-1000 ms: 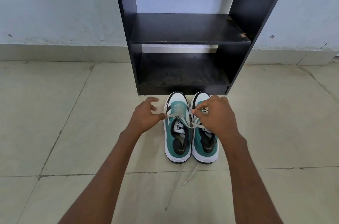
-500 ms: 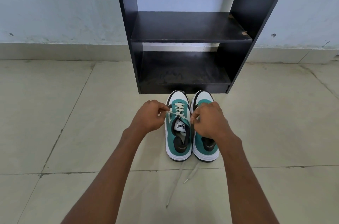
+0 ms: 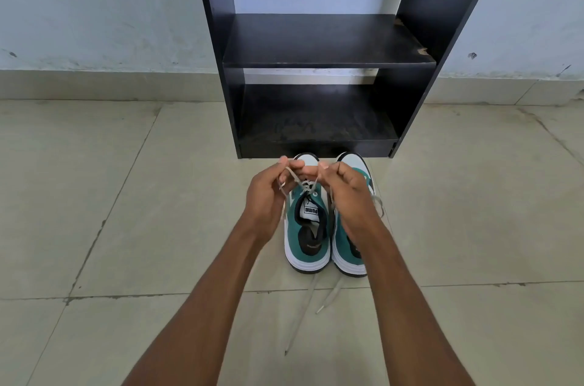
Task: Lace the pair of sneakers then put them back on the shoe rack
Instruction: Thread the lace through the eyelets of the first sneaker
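Both hands are raised together over the left sneaker [image 3: 306, 227], each pinching a strand of its white lace [image 3: 295, 178]: the left hand [image 3: 268, 199] grips one strand between thumb and fingertips, and the right hand [image 3: 344, 193] grips the other, the two thumbs nearly touching above the tongue. This looks like the tying of the knot on that shoe. To do it well, both strands want even tension, drawn outward and slightly toward the person so the crossing seats low against the top eyelets, with the shoe kept flat on the floor. The pair stands side by side on the tiled floor [image 3: 126, 196], toes pointing at the black shoe rack [image 3: 328, 63] just beyond them, heels toward the person. The left sneaker lies directly beneath the hands; the right sneaker [image 3: 350, 256] sits touching or just beside it, partly hidden under the right wrist. Loose lace ends [image 3: 303, 306] trail on the floor near the heels, so the second shoe probably needs attention before either goes on a shelf.
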